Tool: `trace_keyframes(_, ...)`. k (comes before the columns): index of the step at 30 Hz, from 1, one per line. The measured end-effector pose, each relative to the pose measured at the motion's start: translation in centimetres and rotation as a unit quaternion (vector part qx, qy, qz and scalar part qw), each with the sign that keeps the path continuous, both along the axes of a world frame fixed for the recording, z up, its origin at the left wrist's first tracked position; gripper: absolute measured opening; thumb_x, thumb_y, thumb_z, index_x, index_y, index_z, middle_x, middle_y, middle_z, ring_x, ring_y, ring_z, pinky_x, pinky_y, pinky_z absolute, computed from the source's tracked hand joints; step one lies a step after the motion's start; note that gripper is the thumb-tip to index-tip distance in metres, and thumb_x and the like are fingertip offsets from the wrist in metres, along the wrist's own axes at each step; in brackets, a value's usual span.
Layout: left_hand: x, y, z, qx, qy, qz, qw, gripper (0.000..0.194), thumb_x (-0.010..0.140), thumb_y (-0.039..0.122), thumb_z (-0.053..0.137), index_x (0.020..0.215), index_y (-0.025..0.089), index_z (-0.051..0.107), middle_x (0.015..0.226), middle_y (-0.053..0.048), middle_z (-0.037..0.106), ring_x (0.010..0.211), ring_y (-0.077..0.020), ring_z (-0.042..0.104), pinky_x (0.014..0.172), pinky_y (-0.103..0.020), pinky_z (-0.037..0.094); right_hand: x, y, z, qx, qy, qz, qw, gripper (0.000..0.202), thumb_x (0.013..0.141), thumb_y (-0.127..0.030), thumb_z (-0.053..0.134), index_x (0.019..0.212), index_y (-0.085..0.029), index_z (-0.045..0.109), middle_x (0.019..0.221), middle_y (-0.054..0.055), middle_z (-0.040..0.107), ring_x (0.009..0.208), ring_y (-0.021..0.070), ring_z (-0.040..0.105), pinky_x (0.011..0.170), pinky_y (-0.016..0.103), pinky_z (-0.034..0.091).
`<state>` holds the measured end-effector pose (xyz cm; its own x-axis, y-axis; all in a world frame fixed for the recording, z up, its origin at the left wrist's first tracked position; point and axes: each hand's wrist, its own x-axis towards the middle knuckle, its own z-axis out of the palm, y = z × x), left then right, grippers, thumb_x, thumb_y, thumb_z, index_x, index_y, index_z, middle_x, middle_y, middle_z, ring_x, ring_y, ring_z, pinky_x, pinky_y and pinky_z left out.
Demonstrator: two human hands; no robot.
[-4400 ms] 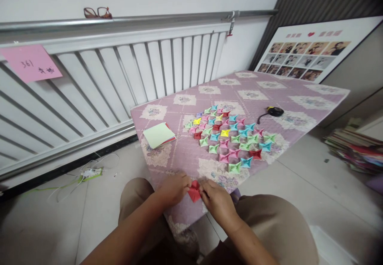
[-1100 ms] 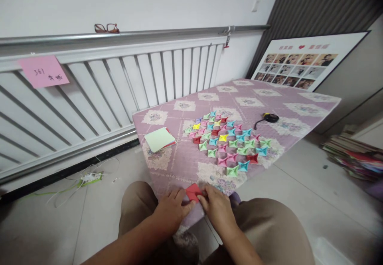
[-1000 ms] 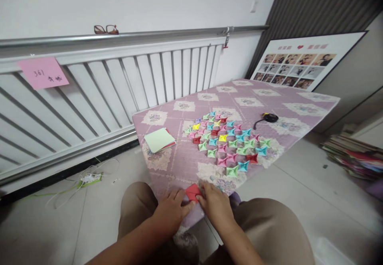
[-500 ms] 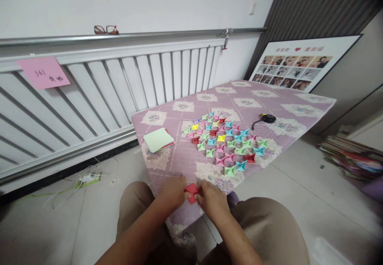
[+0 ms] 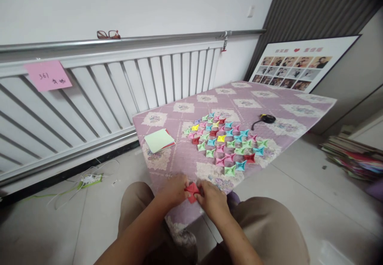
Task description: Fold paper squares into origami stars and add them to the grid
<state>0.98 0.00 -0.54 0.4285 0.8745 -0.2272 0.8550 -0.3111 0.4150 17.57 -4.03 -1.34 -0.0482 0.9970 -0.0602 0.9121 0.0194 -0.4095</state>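
Note:
A small piece of folded red paper [image 5: 192, 192] lies between my hands at the near corner of the table. My left hand [image 5: 176, 189] pinches its left side. On the right side, my right hand [image 5: 212, 197] grips it with thumb and fingers closed. Just beyond stand several rows of small folded paper pieces [image 5: 221, 138] in green, pink, blue, yellow and red, each with pointed corners. Off to the left is a stack of square paper sheets [image 5: 159, 140], pale green on top with red and other colours showing below.
The purple floral tablecloth [image 5: 179, 163] covers the table, which borders a white radiator [image 5: 149, 77]. A black corded item [image 5: 267, 118] lies at the right. A photo board [image 5: 296, 65] leans behind. On the floor are a power strip [image 5: 91, 180] and piled papers [image 5: 347, 157].
The view has shifted slightly. Both hands stay on the red paper in nearly the same place, and the folded pieces and sheets have not moved.

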Motion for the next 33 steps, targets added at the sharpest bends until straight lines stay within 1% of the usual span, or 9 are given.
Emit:
trace_keyframes(3, -0.1, 0.2, -0.1, -0.004, -0.009, -0.011, 1.0, 0.025, 0.073, 0.025, 0.062, 0.097, 0.019, 0.056, 0.094, -0.003, 0.063, 0.081, -0.0175, 0.056, 0.066, -0.026, 0.038, -0.1, 0.0, -0.2, 0.01, 0.011, -0.001, 1.0, 0.011, 0.077, -0.025, 0.061, 0.088, -0.025, 0.058, 0.095, 0.001, 0.064, 0.094, 0.0205, 0.058, 0.066, 0.028, 0.028)
trace_keyframes(8, -0.4, 0.3, 0.4, -0.006, -0.013, -0.043, 0.999, 0.006, 0.072, 0.024, 0.062, 0.071, 0.019, 0.059, 0.076, 0.0, 0.062, 0.07, -0.0156, 0.055, 0.06, -0.025, 0.035, -0.3, -0.2, -0.3, 0.028, 0.039, 0.014, 0.999, 0.005, 0.077, -0.02, 0.058, 0.08, -0.023, 0.059, 0.085, -0.001, 0.065, 0.088, 0.0191, 0.058, 0.071, 0.029, 0.03)
trace_keyframes(11, -0.6, -0.1, 0.6, 0.009, -0.021, -0.048, 0.999, 0.004, 0.074, 0.022, 0.059, 0.076, 0.019, 0.059, 0.079, 0.001, 0.062, 0.072, -0.0151, 0.055, 0.058, -0.024, 0.033, -0.1, -0.2, -0.2, 0.037, 0.06, 0.042, 0.997, 0.006, 0.078, -0.018, 0.055, 0.079, -0.022, 0.059, 0.076, -0.002, 0.064, 0.08, 0.0175, 0.058, 0.073, 0.029, 0.033)
trace_keyframes(15, -0.9, -0.7, 0.5, 0.026, -0.025, -0.049, 0.998, 0.008, 0.078, 0.024, 0.058, 0.085, 0.02, 0.058, 0.077, 0.003, 0.062, 0.068, -0.0133, 0.055, 0.055, -0.022, 0.033, 0.3, 0.1, 0.2, 0.054, 0.085, 0.106, 0.989, 0.008, 0.08, -0.016, 0.054, 0.078, -0.023, 0.059, 0.073, -0.003, 0.063, 0.074, 0.0149, 0.057, 0.072, 0.026, 0.036)
trace_keyframes(19, -0.8, -1.3, 0.5, 0.089, -0.017, -0.043, 0.995, 0.007, 0.086, 0.024, 0.053, 0.089, 0.019, 0.057, 0.088, -0.001, 0.061, 0.08, -0.0153, 0.055, 0.067, -0.025, 0.039, 0.5, 0.4, 0.8, 0.106, 0.069, 0.143, 0.982, 0.009, 0.085, -0.019, 0.055, 0.078, -0.021, 0.06, 0.08, 0.0, 0.062, 0.082, 0.0171, 0.054, 0.079, 0.029, 0.035)
trace_keyframes(22, -0.7, -1.9, -0.1, 0.138, 0.0, -0.048, 0.989, 0.011, 0.092, 0.022, 0.047, 0.093, 0.018, 0.057, 0.098, -0.005, 0.058, 0.094, -0.0194, 0.051, 0.082, -0.031, 0.038, 0.6, 0.4, 0.7, 0.195, -0.008, 0.169, 0.966, 0.012, 0.09, -0.022, 0.053, 0.082, -0.02, 0.061, 0.082, 0.003, 0.062, 0.084, 0.0191, 0.051, 0.084, 0.035, 0.032)
trace_keyframes(25, -0.8, -2.6, -1.4, 0.157, 0.021, -0.069, 0.985, 0.017, 0.094, 0.018, 0.042, 0.091, 0.017, 0.059, 0.097, -0.006, 0.057, 0.094, -0.0215, 0.05, 0.085, -0.035, 0.037, 0.7, 0.0, -0.3, 0.237, -0.063, 0.197, 0.949, 0.014, 0.09, -0.018, 0.052, 0.08, -0.02, 0.061, 0.08, 0.002, 0.06, 0.083, 0.0184, 0.049, 0.089, 0.037, 0.031)
trace_keyframes(29, -1.2, -3.7, -3.0, 0.194, 0.05, -0.104, 0.974, 0.019, 0.096, 0.021, 0.041, 0.09, 0.019, 0.059, 0.094, -0.005, 0.057, 0.089, -0.0206, 0.05, 0.08, -0.034, 0.038, 1.0, -0.8, -1.8, 0.229, -0.065, 0.219, 0.946, 0.012, 0.089, -0.017, 0.054, 0.081, -0.022, 0.06, 0.082, 0.001, 0.06, 0.083, 0.0181, 0.05, 0.092, 0.038, 0.03)
trace_keyframes(33, -1.5, -4.5, -3.3, 0.207, 0.058, -0.092, 0.972, 0.019, 0.096, 0.023, 0.043, 0.088, 0.021, 0.06, 0.09, -0.004, 0.058, 0.087, -0.02, 0.049, 0.078, -0.035, 0.038, 1.1, -1.1, -2.5, 0.201, -0.028, 0.216, 0.955, 0.011, 0.087, -0.016, 0.056, 0.081, -0.023, 0.061, 0.08, 0.001, 0.061, 0.081, 0.0184, 0.051, 0.088, 0.037, 0.034)
